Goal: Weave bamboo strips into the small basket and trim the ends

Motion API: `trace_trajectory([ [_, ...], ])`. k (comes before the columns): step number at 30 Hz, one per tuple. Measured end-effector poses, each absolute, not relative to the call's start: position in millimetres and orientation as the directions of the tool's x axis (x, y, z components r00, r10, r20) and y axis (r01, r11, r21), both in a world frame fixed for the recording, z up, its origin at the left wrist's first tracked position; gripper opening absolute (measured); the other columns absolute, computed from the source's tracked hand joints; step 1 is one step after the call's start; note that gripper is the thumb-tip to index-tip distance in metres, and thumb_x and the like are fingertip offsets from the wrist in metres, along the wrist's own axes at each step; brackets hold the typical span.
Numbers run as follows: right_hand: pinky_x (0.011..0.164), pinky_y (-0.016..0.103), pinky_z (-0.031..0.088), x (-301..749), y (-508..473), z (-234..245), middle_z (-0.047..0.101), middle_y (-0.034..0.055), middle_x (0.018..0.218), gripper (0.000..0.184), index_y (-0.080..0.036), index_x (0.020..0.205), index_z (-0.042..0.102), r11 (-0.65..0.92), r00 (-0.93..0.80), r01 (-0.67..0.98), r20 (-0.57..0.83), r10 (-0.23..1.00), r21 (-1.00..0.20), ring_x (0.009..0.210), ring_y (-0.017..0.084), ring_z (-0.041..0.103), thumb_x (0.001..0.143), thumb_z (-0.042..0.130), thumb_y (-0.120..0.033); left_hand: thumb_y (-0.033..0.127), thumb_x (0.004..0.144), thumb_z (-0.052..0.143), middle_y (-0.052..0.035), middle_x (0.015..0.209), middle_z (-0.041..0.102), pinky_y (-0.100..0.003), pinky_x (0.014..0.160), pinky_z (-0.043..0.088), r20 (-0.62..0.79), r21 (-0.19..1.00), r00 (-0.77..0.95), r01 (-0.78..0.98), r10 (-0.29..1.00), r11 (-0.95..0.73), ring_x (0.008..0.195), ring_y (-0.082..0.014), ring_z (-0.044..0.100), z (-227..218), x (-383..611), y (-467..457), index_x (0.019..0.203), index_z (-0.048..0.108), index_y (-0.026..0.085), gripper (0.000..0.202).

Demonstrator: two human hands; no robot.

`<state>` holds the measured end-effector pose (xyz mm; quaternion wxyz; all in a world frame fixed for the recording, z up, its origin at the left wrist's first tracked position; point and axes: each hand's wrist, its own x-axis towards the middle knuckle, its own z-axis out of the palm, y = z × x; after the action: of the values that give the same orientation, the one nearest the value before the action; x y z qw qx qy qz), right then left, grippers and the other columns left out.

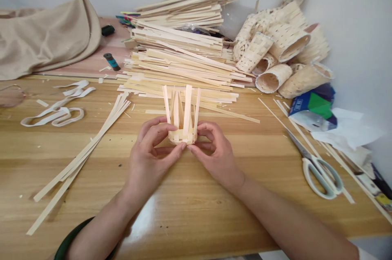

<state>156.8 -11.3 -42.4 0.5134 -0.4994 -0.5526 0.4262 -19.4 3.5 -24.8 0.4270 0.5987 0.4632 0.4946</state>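
Observation:
A small, partly woven basket (183, 135) of pale wood strips stands between my two hands in the middle of the view. Its round base has a low woven band, and several upright strips (188, 108) rise from it. My left hand (153, 141) grips the basket's left side, thumb at the front bottom edge and fingers curled round the side. From the right, my right hand (216, 151) holds it the same way, its thumb close to the left thumb. The far side of the basket is hidden.
Stacks of wood strips (183, 70) lie behind the basket. Finished woven baskets (274, 78) are piled at back right. Scissors (320, 170) lie on the right. On the left are loose strips (88, 149), a white ribbon (61, 113), a thread spool (112, 62) and beige cloth (52, 39).

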Motion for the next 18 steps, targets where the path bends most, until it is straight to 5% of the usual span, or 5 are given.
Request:
trace_trajectory([
  [3,0.081,0.029,0.069,155,-11,-40,0.064,0.0068,0.128,0.043,-0.028,0.120,0.055,0.144,0.059,0.107,0.151,0.987,-0.984,0.111,0.019,0.070,0.084,0.078,-0.026,0.027,0.078,0.085,-0.0068,0.139,0.051,-0.036,0.086,0.069,0.162,0.986,0.061,0.019,0.985,-0.163,0.115,-0.0251,0.073,-22,-14,2,0.105,0.066,0.023,0.034],
  [9,0.088,0.034,0.068,157,-12,-38,0.064,0.0070,0.125,0.042,-0.028,0.124,0.056,0.268,0.041,0.198,0.281,0.959,-0.943,0.109,0.019,0.068,0.087,0.076,-0.024,0.029,0.078,0.086,-0.0117,0.157,0.051,-0.040,0.094,0.066,0.054,0.992,0.059,-0.115,0.997,-0.047,0.121,-0.0263,0.072,-31,-12,4,0.142,0.049,0.032,0.074],
  [13,0.085,0.033,0.068,159,-12,-39,0.063,0.0076,0.125,0.042,-0.028,0.125,0.056,0.334,0.013,0.271,0.351,0.936,-0.903,0.105,0.018,0.068,0.089,0.075,-0.021,0.034,0.085,0.081,-0.0126,0.144,0.067,-0.047,0.111,0.055,-0.052,0.988,0.218,-0.128,0.975,0.081,0.129,-0.0288,0.067,-28,-13,4,0.144,0.055,0.023,0.065],
  [18,0.087,0.037,0.067,161,-14,-37,0.063,0.0078,0.123,0.041,-0.029,0.126,0.056,0.435,-0.069,0.387,0.445,0.893,-0.813,0.108,0.022,0.067,0.091,0.075,-0.024,0.042,0.090,0.073,-0.0114,0.148,0.064,-0.052,0.113,0.053,-0.143,0.957,0.255,-0.209,0.956,0.199,0.133,-0.0328,0.064,-14,-9,-1,0.141,0.061,0.024,0.056],
])
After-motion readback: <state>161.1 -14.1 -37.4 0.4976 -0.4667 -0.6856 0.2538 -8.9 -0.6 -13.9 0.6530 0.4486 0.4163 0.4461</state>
